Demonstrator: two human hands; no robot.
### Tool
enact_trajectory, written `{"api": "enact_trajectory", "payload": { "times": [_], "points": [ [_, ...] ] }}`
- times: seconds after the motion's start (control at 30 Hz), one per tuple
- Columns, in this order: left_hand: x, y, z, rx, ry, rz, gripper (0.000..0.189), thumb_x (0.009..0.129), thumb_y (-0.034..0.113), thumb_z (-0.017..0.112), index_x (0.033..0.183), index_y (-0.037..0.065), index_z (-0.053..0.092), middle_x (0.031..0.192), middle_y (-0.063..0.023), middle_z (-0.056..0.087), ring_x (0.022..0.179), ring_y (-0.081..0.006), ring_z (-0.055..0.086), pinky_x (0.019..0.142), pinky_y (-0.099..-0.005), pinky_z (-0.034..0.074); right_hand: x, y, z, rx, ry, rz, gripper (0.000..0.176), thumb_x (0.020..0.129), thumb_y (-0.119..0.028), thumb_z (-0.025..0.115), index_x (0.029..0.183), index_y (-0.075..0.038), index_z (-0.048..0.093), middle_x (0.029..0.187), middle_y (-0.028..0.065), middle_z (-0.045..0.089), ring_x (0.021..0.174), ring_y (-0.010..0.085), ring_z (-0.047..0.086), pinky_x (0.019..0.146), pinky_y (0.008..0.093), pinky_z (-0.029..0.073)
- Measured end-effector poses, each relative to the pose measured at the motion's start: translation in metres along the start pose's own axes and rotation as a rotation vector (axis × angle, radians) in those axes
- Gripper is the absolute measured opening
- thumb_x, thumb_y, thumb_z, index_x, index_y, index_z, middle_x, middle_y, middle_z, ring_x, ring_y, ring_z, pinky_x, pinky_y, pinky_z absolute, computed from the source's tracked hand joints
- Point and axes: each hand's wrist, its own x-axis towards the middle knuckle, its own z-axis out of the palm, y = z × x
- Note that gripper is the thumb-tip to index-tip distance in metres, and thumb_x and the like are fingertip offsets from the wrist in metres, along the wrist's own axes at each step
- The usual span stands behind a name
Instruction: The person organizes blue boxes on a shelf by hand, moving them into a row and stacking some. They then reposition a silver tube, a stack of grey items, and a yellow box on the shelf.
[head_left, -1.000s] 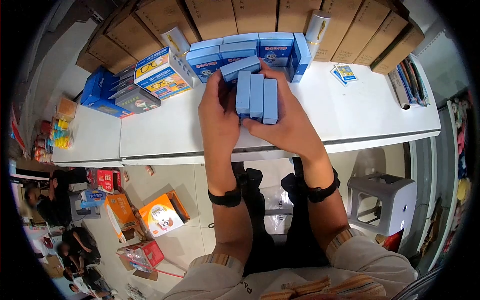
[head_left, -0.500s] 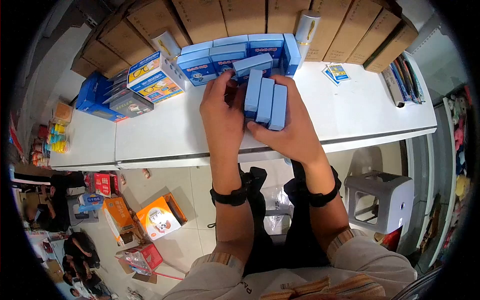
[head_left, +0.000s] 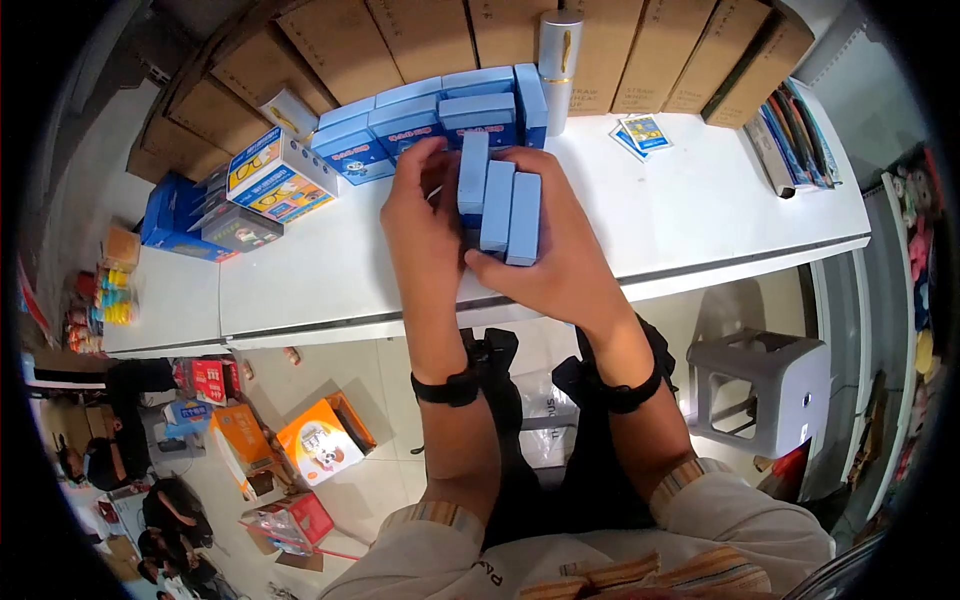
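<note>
- At the far left of the white counter (head_left: 330, 270) lies a dark blue box (head_left: 165, 205), with a pile of flat dark packs (head_left: 235, 225) just beside it.
- Next along sits a colourful box printed with spectacles (head_left: 270, 175), tilted against the things behind it.
- Brown cartons (head_left: 420, 40) line the back of the counter, and a row of blue boxes (head_left: 430, 115) stands in front of them.
- My left hand (head_left: 425, 225) is curled against the left side of three light-blue boxes (head_left: 497, 205), fingers wrapped over their far ends.
- Those three boxes sit side by side, long edges touching and stepped one past the next, near the middle of the counter just in front of the blue row. I can't tell whether they rest on the surface or are lifted off it.
- My right hand (head_left: 560, 265) cups them from the right and underneath, thumb laid across their near ends, so both hands press the set together.
- A white tube with a gold mark (head_left: 558, 50) stands upright at the right end of the blue row.
- Small printed cards (head_left: 640, 132) lie flat further right.
- A few books (head_left: 790, 145) lie at the counter's right end.
- Below, a grey stool (head_left: 765, 385) stands on the floor.
</note>
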Motion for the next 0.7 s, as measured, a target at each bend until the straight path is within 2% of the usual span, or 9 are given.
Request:
{"api": "enact_trajectory", "payload": {
  "times": [0.07,0.33,0.43,0.57,0.63,0.67,0.7],
  "points": [
    [0.001,-0.004,-0.001,-0.037,-0.013,-0.012,0.036,0.094,-0.008,0.060,0.127,0.003,0.059,0.106,-0.0127,0.073,0.093,-0.0225,0.071,0.085,-0.0337,0.055,0.001,-0.004,0.000,0.066,-0.031,0.081,0.078,0.069,-0.011,0.082,0.135,-0.001,0.041,0.124,0.0203,0.052,0.116,0.0388,0.056,0.099,0.0408,0.047],
    [-0.002,-0.005,-0.002,-0.162,-0.079,-0.091,0.035,0.093,-0.013,0.051,0.121,0.002,0.065,0.110,-0.0137,0.074,0.099,-0.0199,0.070,0.089,-0.0320,0.054,0.002,-0.011,0.000,-0.006,-0.005,0.114,0.078,0.070,-0.015,0.082,0.135,0.000,0.042,0.123,0.0240,0.058,0.113,0.0435,0.061,0.095,0.0416,0.050],
    [0.001,-0.009,-0.003,-0.153,-0.112,-0.126,0.038,0.093,-0.012,0.052,0.125,0.003,0.064,0.110,-0.0136,0.074,0.099,-0.0196,0.070,0.089,-0.0322,0.054,0.002,-0.010,-0.001,0.004,-0.011,0.136,0.078,0.071,-0.016,0.082,0.136,0.001,0.043,0.121,0.0258,0.061,0.111,0.0444,0.063,0.094,0.0423,0.051],
    [-0.001,-0.002,-0.007,-0.160,-0.118,-0.058,0.040,0.094,-0.010,0.052,0.131,0.003,0.060,0.118,-0.0142,0.071,0.106,-0.0211,0.068,0.094,-0.0325,0.052,0.004,-0.007,-0.001,0.014,-0.031,0.162,0.079,0.071,-0.018,0.083,0.137,0.001,0.042,0.118,0.0273,0.064,0.109,0.0445,0.064,0.093,0.0429,0.052],
    [-0.002,0.001,-0.012,-0.124,-0.098,-0.008,0.039,0.097,-0.003,0.054,0.135,0.002,0.057,0.124,-0.0140,0.069,0.112,-0.0213,0.067,0.097,-0.0324,0.050,0.005,-0.007,0.000,0.015,-0.052,0.175,0.081,0.072,-0.016,0.084,0.139,-0.003,0.041,0.115,0.0195,0.064,0.104,0.0314,0.065,0.092,0.0375,0.052],
    [-0.003,0.003,-0.017,-0.217,-0.109,-0.091,0.038,0.099,0.001,0.054,0.137,0.001,0.056,0.126,-0.0138,0.068,0.115,-0.0215,0.065,0.099,-0.0322,0.049,0.006,-0.007,0.000,0.016,-0.063,0.181,0.082,0.072,-0.016,0.085,0.140,-0.006,0.040,0.113,0.0156,0.065,0.102,0.0248,0.065,0.091,0.0347,0.052],
    [-0.002,0.004,-0.025,-0.309,-0.119,-0.174,0.039,0.101,0.006,0.054,0.139,0.000,0.054,0.128,-0.0135,0.067,0.118,-0.0217,0.063,0.101,-0.0320,0.048,0.006,-0.007,0.000,-0.003,-0.058,0.165,0.082,0.072,-0.016,0.085,0.141,-0.006,0.041,0.114,0.0154,0.065,0.103,0.0246,0.065,0.092,0.0345,0.052]
  ]
}}
